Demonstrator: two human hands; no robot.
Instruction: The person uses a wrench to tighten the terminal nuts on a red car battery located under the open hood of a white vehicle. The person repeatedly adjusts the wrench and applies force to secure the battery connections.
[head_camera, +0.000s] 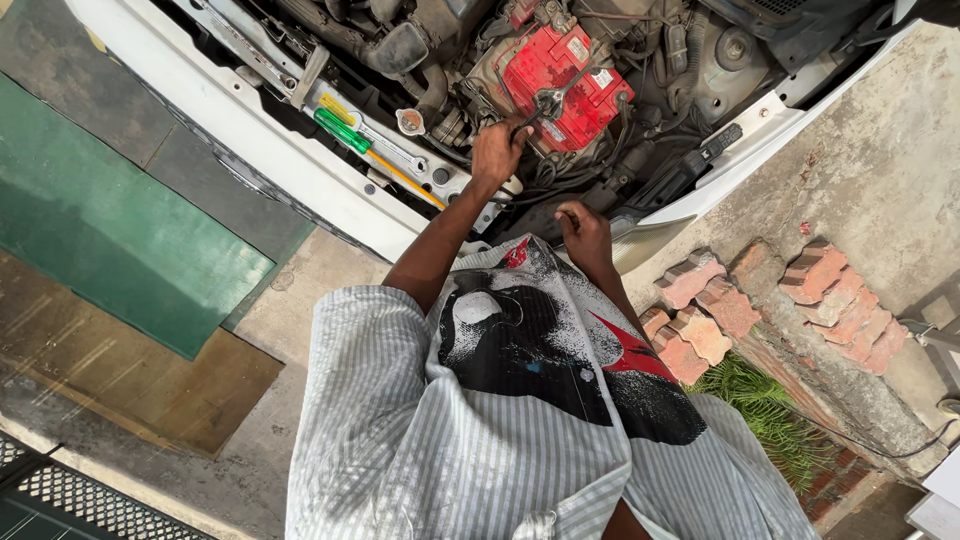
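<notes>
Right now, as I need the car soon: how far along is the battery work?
Done: the bonnet is up and the red battery is exposed. In hand: the left hand holds a wrench on a battery terminal, while the right hand rests lower. Left: the battery sits in its tray; a green-handled screwdriver lies unused.

the battery (556, 85) is sitting in the engine bay, the screwdriver (372, 150) is lying on the front panel to its left, and bricks (770, 300) are lying on the ground at right.
</notes>
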